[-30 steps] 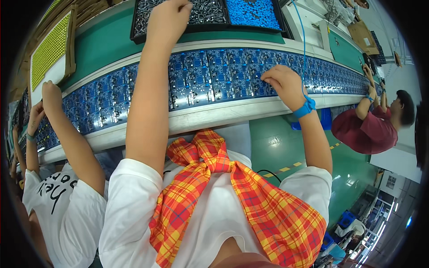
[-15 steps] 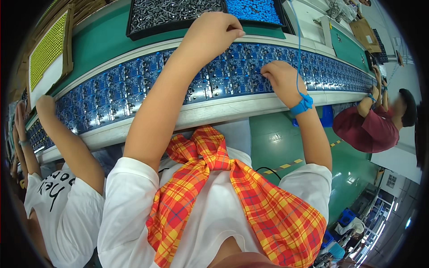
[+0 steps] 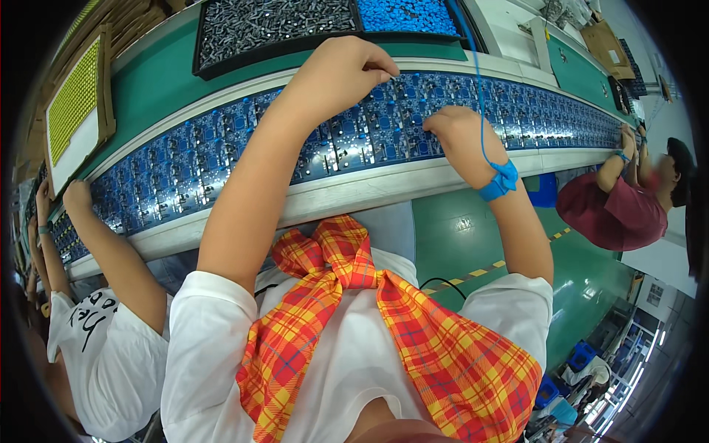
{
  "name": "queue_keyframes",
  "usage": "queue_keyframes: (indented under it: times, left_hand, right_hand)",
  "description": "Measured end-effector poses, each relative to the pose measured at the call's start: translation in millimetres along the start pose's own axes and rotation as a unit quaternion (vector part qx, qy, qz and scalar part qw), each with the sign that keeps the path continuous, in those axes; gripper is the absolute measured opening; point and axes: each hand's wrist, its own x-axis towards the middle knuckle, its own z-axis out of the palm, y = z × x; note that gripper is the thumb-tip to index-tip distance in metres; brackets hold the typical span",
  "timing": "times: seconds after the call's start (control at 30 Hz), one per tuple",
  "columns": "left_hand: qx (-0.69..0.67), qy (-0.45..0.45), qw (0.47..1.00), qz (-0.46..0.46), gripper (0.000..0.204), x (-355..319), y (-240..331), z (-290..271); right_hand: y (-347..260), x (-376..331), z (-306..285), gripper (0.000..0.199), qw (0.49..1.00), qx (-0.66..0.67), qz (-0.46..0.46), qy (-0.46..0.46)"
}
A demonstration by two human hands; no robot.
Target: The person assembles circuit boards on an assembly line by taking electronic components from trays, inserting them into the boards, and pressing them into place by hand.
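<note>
A long row of blue circuit boards [image 3: 354,136] lies on the rail line in front of me, dotted with small metal and blue parts. My left hand [image 3: 341,77] reaches over the row's far edge, thumb and forefinger pinched just above a board. Whatever sits in that pinch is too small to make out. Over the boards to the right hovers my right hand [image 3: 467,140], fingers curled and pressed together near the board surface; their content is hidden. A blue wrist strap [image 3: 499,181] with a coiled cord circles my right wrist.
Beyond the line, a black tray [image 3: 277,33] holds dark small parts beside a compartment of blue parts [image 3: 406,16]. A board of yellow pieces [image 3: 74,92] leans at far left. Co-workers' hands [image 3: 77,196] work at left; a person in maroon [image 3: 617,210] works at right.
My left hand has come down from near the tray's edge to the far side of the boards. My right hand stays over the boards, shifted slightly. The whole view has tilted a little.
</note>
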Motion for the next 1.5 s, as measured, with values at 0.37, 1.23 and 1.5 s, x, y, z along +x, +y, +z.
queue_keyframes:
  times: [0.37,1.23,1.5]
  left_hand:
    - [-0.066,-0.103,0.992,-0.033,0.014,-3.1,21.4,10.8]
    - [0.208,-0.172,0.938,0.216,0.012,-24.6,45.2,44.0]
    - [0.19,-0.18,0.942,0.209,0.012,-24.6,44.3,44.1]
  right_hand:
    - [78.8,88.9,-21.6,0.019,0.962,0.172,0.04,0.209]
    - [85.9,165.4,19.7,0.018,0.913,0.282,0.073,0.284]
    - [88.0,162.5,20.0,0.016,0.901,0.318,0.085,0.285]
